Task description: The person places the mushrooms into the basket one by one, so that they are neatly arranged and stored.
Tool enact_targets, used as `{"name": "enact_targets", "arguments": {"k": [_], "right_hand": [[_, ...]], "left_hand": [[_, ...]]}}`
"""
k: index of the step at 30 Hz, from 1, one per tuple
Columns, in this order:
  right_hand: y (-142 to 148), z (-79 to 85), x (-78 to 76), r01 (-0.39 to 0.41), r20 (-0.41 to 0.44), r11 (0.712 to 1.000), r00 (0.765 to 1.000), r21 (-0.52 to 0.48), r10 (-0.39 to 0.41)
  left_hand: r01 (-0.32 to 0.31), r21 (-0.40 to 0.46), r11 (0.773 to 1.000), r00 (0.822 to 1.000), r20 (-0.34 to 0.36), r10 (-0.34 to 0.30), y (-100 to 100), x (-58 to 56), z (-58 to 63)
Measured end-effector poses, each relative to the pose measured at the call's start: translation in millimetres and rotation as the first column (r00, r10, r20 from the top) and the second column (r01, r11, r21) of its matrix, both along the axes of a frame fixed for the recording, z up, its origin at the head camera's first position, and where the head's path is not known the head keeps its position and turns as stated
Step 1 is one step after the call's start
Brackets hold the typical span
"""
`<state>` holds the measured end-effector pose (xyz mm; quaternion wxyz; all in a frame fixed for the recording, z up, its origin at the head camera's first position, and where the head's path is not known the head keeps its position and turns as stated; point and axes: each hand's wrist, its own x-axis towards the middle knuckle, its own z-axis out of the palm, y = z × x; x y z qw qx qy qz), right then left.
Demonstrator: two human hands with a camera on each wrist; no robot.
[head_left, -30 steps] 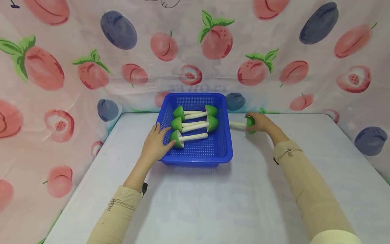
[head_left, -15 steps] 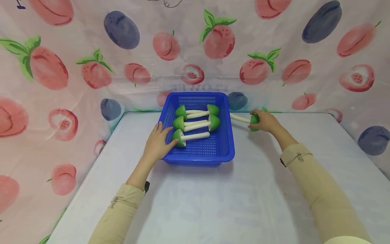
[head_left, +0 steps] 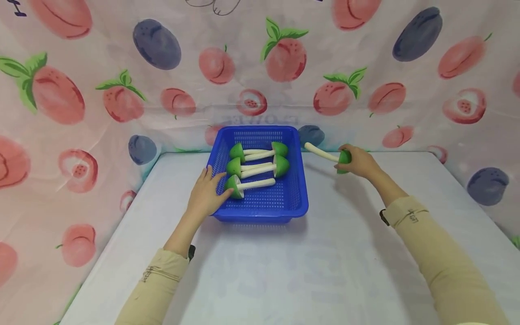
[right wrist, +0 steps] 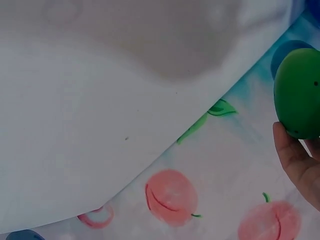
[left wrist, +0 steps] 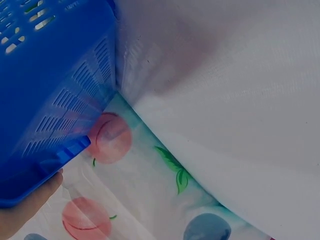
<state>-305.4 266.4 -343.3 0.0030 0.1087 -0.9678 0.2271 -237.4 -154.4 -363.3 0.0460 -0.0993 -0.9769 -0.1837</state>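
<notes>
Across the left rim of a blue plastic basket (head_left: 260,213), my left hand (head_left: 204,194) grips the edge, thumb and a finger reaching inside. Several toy mushrooms (head_left: 260,169) with green caps and white stems lie in the basket. The nearest mushroom (head_left: 234,186) has its cap right by my left thumb. My right hand (head_left: 359,162) holds another mushroom (head_left: 322,152) by its green cap, right of the basket and raised over the table, stem pointing left. In the right wrist view its dotted green cap (right wrist: 298,95) rests against my fingertips.
The white table (head_left: 260,275) extends around the basket, its far edge just behind it. A fruit-printed cloth (head_left: 252,54) hangs behind the table and along the left side.
My right hand has lifted the mushroom off the table and drawn it slightly right; its stem now tips up and clears the basket's side. My left hand stays on the basket rim.
</notes>
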Motion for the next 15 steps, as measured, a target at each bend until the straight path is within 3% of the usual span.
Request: {"name": "enact_targets", "arguments": {"k": [7,15], "right_hand": [[1,12.2,5.3,0.002,-0.039,0.998,0.999,-0.056,-0.004],[0,22.9,13.8,-0.029,-0.081,0.999,0.996,-0.036,0.026]], "left_hand": [[0.007,0.004,1.0,1.0,-0.011,-0.007,-2,-1.3,1.2],[0.012,0.018,1.0,1.0,-0.029,-0.012,-1,-0.6,-1.2]]}}
